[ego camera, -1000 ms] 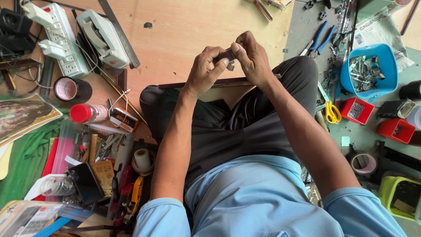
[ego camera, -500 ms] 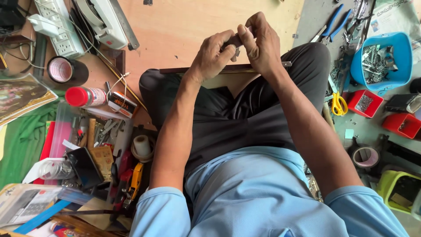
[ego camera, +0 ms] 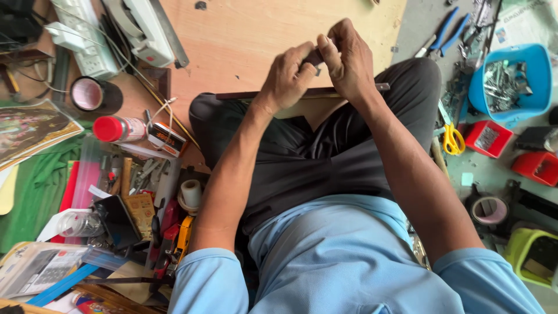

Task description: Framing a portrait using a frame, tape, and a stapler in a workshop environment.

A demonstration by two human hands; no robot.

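Both hands meet above my knees on a small dark part [ego camera: 314,57], pinched between the fingertips. My left hand [ego camera: 286,78] grips it from the left and my right hand [ego camera: 347,58] closes over it from the right; most of the part is hidden by fingers. Under the hands a long dark wooden strip [ego camera: 244,95] lies across my crossed legs in dark trousers. A sheet of plywood [ego camera: 256,35] spreads beyond the legs.
On the left lie a white power strip [ego camera: 87,43], a tape roll [ego camera: 90,94], a red-capped bottle [ego camera: 119,129] and a heap of hand tools [ego camera: 148,197]. On the right stand a blue bin of metal bits [ego camera: 511,78], red boxes [ego camera: 488,138], yellow scissors [ego camera: 452,139] and blue pliers [ego camera: 443,32].
The view has shifted slightly; my hands stay together on the small part, the fingers working around it. Nothing was picked up or put down.
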